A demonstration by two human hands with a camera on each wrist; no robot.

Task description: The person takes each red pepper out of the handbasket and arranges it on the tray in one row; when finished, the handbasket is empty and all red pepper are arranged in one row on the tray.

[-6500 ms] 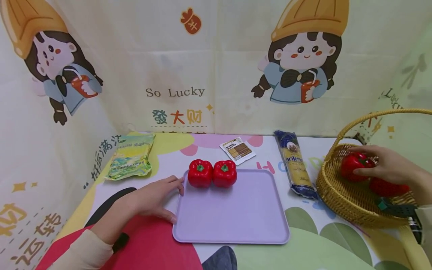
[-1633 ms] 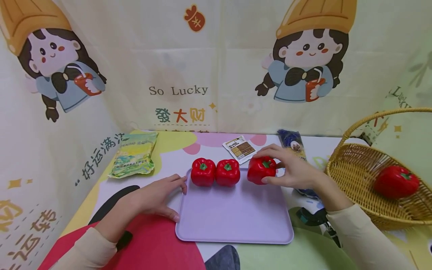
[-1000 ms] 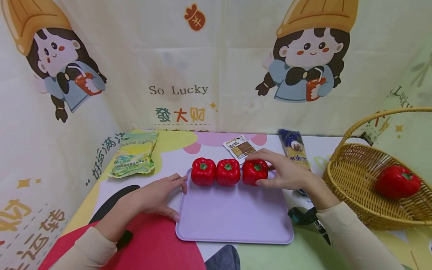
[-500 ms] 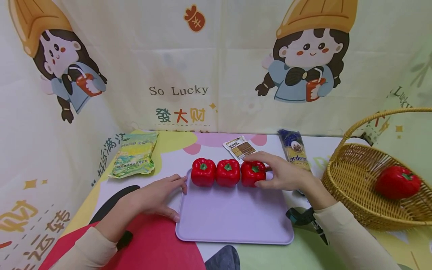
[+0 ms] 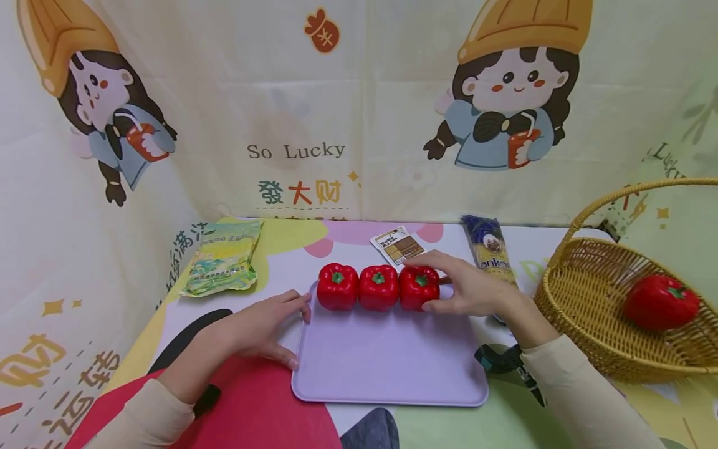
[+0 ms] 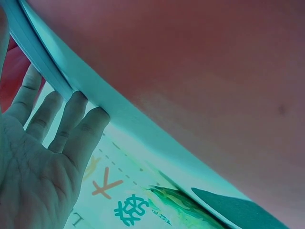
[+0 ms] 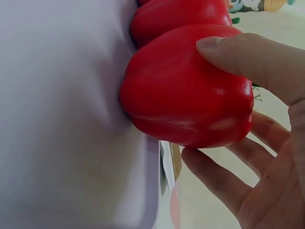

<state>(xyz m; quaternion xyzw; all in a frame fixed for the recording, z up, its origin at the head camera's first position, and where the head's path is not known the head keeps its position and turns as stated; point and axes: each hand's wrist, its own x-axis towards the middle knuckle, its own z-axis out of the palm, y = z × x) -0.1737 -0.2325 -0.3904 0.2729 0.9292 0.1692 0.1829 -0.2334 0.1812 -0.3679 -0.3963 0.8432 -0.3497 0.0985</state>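
Three red bell peppers stand in a row along the back of a lilac tray (image 5: 387,362). My right hand (image 5: 471,287) holds the rightmost bell pepper (image 5: 417,290) between thumb and fingers; in the right wrist view its thumb lies on the bell pepper (image 7: 186,90) and a fingertip touches its side. The middle bell pepper (image 5: 378,290) and the left bell pepper (image 5: 337,290) sit close beside it. My left hand (image 5: 255,327) rests at the tray's left edge, fingers extended. Its fingertips touch the rim in the left wrist view, where the hand (image 6: 43,167) holds nothing.
On the right stands a wicker basket (image 5: 583,324) with one more bell pepper (image 5: 662,302) inside. Behind the tray lie a small white-and-brown packet (image 5: 397,244) and a blue-and-yellow pasta bag (image 5: 489,246), partly hidden by my right hand. A green-yellow bag (image 5: 221,259) lies at back left.
My right hand has brought a bell pepper from the basket to the tray, then slid it left against the middle one. My left hand has stayed at the tray's edge.
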